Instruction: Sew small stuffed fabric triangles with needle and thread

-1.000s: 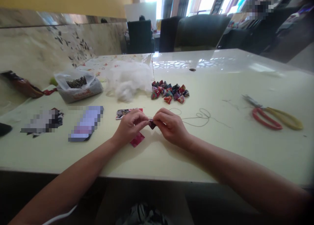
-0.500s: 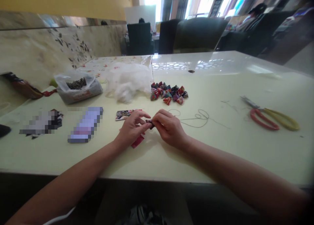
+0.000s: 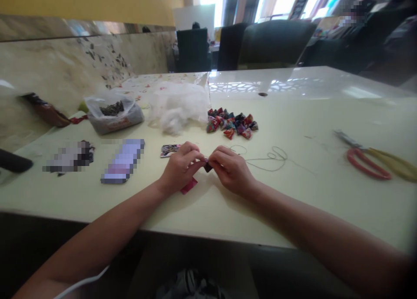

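Observation:
A small dark piece of fabric (image 3: 207,166) is pinched between my two hands, just above the table. My left hand (image 3: 183,166) grips its left side with thumb and fingertips. On the other side, my right hand (image 3: 230,171) has its fingers closed on the same piece. Under the left hand lie a pink-red fabric piece (image 3: 189,185) and a patterned fabric piece (image 3: 168,150). Thin thread (image 3: 272,160) loops across the table to the right of my right hand. Whether a needle is in my fingers is too small to see.
Small stuffed fabric pieces (image 3: 232,123) are heaped beyond my hands. White stuffing (image 3: 176,116) in clear plastic and a bag of dark dried material (image 3: 114,116) stand behind left. A phone (image 3: 123,162) lies left; scissors (image 3: 369,162) with red and yellow handles lie right.
The view has turned slightly left, so things sit further right. My left fingertips have closed in on the fabric piece, and both hands now pinch it close together.

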The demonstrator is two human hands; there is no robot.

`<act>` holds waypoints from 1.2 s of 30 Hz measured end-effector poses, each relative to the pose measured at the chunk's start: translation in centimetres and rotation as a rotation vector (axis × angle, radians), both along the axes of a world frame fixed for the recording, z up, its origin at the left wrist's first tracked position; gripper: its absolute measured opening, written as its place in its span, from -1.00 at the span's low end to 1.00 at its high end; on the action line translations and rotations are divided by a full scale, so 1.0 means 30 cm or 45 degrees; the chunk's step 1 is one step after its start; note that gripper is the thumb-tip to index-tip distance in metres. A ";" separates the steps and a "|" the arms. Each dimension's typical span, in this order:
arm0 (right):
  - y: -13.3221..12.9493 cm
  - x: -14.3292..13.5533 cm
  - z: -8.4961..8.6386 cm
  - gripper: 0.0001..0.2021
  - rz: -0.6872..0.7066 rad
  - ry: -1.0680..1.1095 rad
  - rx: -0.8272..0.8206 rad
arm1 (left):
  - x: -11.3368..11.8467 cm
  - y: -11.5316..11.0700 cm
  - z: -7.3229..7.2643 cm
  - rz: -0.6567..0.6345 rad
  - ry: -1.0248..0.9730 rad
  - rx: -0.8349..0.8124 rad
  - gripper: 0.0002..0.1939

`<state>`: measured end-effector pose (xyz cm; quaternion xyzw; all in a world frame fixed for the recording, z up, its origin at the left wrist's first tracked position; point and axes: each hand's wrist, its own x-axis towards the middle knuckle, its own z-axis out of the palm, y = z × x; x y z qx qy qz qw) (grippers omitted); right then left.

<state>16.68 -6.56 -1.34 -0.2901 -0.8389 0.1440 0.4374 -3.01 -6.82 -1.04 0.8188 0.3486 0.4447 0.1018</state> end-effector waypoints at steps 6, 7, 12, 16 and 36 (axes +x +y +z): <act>0.008 0.018 0.017 -0.81 0.052 -0.050 0.014 | -0.019 0.009 -0.007 -0.151 0.019 -0.161 -0.87; 0.011 0.020 0.018 -0.81 0.072 -0.072 0.008 | -0.024 0.013 -0.009 -0.167 0.054 -0.187 -0.87; 0.018 0.017 0.016 -0.79 0.183 -0.132 0.023 | -0.045 0.023 -0.009 -0.318 0.197 -0.323 -0.88; 0.021 0.021 0.017 -0.80 0.184 -0.139 0.007 | -0.049 0.024 -0.012 -0.300 0.172 -0.276 -0.88; 0.011 0.005 0.010 -0.82 0.231 -0.099 -0.058 | -0.041 0.014 0.034 -0.299 0.221 -0.416 -0.80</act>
